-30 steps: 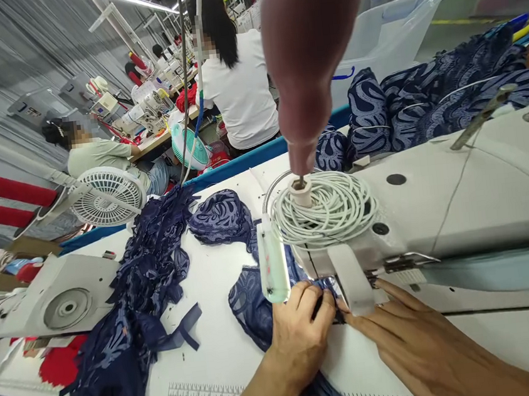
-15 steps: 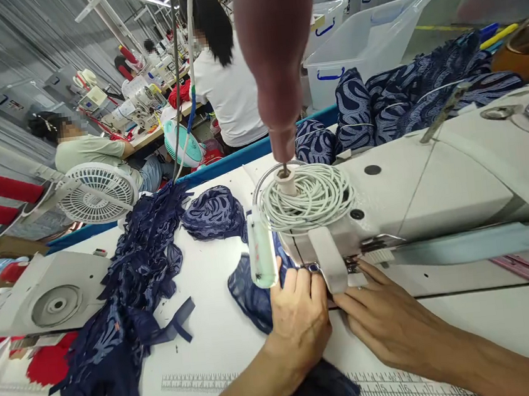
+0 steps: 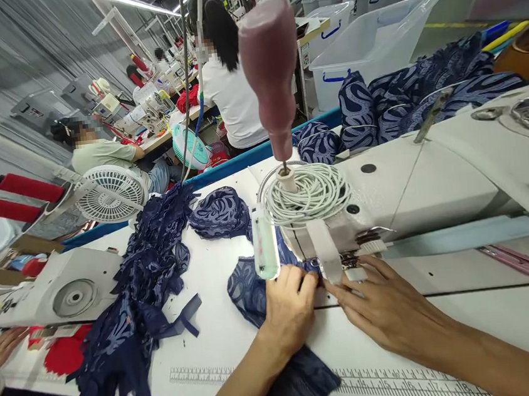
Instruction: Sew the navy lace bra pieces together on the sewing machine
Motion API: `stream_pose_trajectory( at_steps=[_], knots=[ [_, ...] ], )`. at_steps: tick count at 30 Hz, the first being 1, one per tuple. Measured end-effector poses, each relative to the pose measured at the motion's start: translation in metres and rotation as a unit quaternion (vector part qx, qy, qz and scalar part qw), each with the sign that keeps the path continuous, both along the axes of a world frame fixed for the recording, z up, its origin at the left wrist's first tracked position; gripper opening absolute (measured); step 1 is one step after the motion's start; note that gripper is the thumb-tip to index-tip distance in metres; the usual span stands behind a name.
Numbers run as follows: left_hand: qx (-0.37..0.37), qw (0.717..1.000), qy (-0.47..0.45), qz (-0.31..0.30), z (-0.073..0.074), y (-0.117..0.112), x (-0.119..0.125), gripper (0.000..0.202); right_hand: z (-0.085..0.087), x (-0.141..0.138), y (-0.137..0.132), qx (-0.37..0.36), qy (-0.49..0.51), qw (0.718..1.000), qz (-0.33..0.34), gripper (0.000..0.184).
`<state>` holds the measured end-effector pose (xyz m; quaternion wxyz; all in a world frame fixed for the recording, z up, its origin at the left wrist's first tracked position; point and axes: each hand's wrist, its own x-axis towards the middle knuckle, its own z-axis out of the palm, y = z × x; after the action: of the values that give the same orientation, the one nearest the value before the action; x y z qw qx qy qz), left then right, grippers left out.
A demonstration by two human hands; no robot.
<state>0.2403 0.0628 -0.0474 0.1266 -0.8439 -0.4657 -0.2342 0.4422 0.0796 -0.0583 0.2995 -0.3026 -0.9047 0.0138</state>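
My left hand (image 3: 289, 305) has its fingers curled down on a piece of navy patterned fabric (image 3: 248, 291), just left of the needle area of the sewing machine (image 3: 406, 192). Part of this cloth passes under the machine head, and a darker tail (image 3: 305, 382) hangs past my left wrist to the table's front edge. My right hand (image 3: 389, 301) lies with fingers stretched out by the presser foot, its fingertips partly behind the white guard strip (image 3: 326, 254). The needle and the cloth beneath it are mostly hidden.
A navy fabric heap (image 3: 149, 273) lies left, beside a rounded patterned piece (image 3: 221, 212). Tied bundles (image 3: 357, 112) sit behind the machine. A red-handled screwdriver (image 3: 273, 77) stands in coiled cord (image 3: 311, 193). Another person's hands (image 3: 1, 351) show at far left, near a second machine (image 3: 73, 290).
My left hand has shifted a little left and its fingers have bunched. The fabric tail at the table edge lies further left. Another person's hands have appeared at far left. The view has tilted slightly.
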Motion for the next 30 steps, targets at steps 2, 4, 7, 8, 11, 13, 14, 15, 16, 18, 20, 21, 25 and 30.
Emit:
stream_pose_trajectory(
  at_steps=[2, 4, 7, 8, 11, 13, 14, 15, 16, 18, 20, 21, 25, 30],
  knots=[
    [-0.022, 0.999, -0.034, -0.007, -0.004, -0.001, -0.003, 0.029, 0.001, 0.000, -0.001, -0.002, 0.003, 1.000, 0.006, 0.032],
    [-0.039, 0.999, -0.030, -0.016, -0.005, 0.000, -0.007, 0.031, 0.001, 0.000, -0.001, -0.014, 0.004, 1.000, 0.013, 0.032],
    [-0.036, 0.999, -0.003, -0.026, -0.001, 0.002, -0.010, 0.031, 0.000, 0.000, -0.001, -0.025, 0.012, 1.000, 0.009, 0.031],
    [-0.038, 0.999, -0.008, -0.029, 0.001, 0.002, -0.009, 0.031, 0.000, 0.000, -0.001, -0.023, 0.012, 1.000, 0.008, 0.031],
    [-0.056, 0.996, -0.036, -0.050, 0.005, 0.001, -0.007, 0.032, 0.002, 0.000, -0.001, -0.010, 0.011, 1.000, 0.012, 0.031],
    [-0.066, 0.995, -0.039, -0.059, 0.005, 0.000, -0.006, 0.032, 0.004, 0.001, -0.002, -0.001, 0.015, 1.000, 0.010, 0.032],
    [-0.068, 0.995, -0.038, -0.060, 0.004, -0.001, -0.006, 0.032, 0.005, 0.001, -0.002, 0.004, 0.019, 1.000, 0.004, 0.032],
    [-0.069, 0.995, -0.039, -0.059, 0.003, -0.001, -0.007, 0.033, 0.007, 0.001, -0.002, 0.009, 0.021, 1.000, -0.001, 0.033],
    [-0.071, 0.995, -0.041, -0.059, 0.001, -0.001, -0.007, 0.034, 0.008, 0.002, -0.002, 0.015, 0.020, 1.000, -0.005, 0.034],
    [-0.067, 0.994, -0.050, -0.065, -0.002, 0.002, -0.009, 0.034, 0.009, 0.002, 0.000, 0.032, 0.012, 0.999, -0.011, 0.035],
    [-0.050, 0.995, -0.055, -0.071, -0.005, 0.006, -0.011, 0.032, 0.009, 0.001, 0.002, 0.044, -0.004, 0.999, -0.015, 0.035],
    [-0.044, 0.995, -0.054, -0.071, -0.006, 0.008, -0.012, 0.032, 0.008, 0.001, 0.003, 0.050, -0.012, 0.998, -0.018, 0.036],
    [-0.070, 0.994, -0.044, -0.070, -0.002, 0.014, -0.014, 0.031, 0.002, 0.002, 0.004, 0.046, -0.042, 0.997, -0.034, 0.038],
    [-0.158, 0.985, -0.029, -0.065, 0.022, 0.018, -0.023, 0.018, 0.002, 0.006, 0.008, 0.021, -0.032, 0.999, -0.032, 0.034]
  ],
)
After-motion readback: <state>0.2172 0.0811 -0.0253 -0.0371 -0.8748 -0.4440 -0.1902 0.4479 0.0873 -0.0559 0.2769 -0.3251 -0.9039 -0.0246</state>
